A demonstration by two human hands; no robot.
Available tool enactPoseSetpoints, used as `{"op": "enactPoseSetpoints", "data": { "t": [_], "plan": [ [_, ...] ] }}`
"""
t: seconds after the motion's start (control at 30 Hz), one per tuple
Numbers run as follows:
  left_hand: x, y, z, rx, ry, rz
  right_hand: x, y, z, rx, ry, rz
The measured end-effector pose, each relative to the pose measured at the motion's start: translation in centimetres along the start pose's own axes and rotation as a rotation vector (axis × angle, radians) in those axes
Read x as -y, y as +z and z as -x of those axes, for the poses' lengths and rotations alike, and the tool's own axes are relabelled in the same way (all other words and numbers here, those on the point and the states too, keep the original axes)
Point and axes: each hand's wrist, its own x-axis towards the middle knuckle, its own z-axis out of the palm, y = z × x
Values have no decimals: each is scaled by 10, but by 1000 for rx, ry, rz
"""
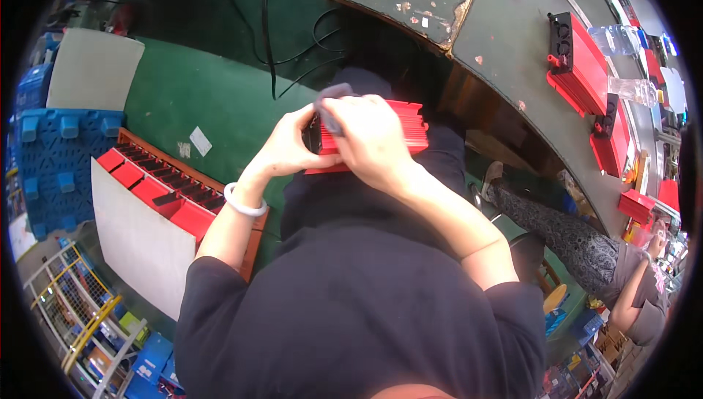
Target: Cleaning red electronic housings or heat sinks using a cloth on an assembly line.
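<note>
A red ribbed metal box [411, 122] with a black end rests on my lap, its ribs running lengthwise. My left hand [287, 144] grips its left end, thumb along the near edge and fingers at the far side. A grey cloth [335, 97] is bunched in my right hand [372, 139], which presses it on the top of the box near the black end. The fingertips of my right hand are partly hidden behind the cloth. A white band circles my left wrist.
An orange crate [261, 234] at left holds several similar red boxes [154, 190] beside a white board [139, 241]. A blue pallet [55, 153] stands farther left. On the dark workbench [512, 54] are more red boxes and clear bottles [633, 91]. A black cable [269, 32] hangs down; a co-worker [578, 252] sits at right.
</note>
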Motion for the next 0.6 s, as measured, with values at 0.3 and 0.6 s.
{"op": "enactPoseSetpoints", "data": {
  "t": [0.3, 0.6],
  "plan": [
    [34, -16, -10, -77, -16, 368, -61, -59, 10, 200, 259, 349],
    [100, -26, -8, -164, 89, 1117, -95, -71, 79, -353, 1050, -851]
  ]
}}
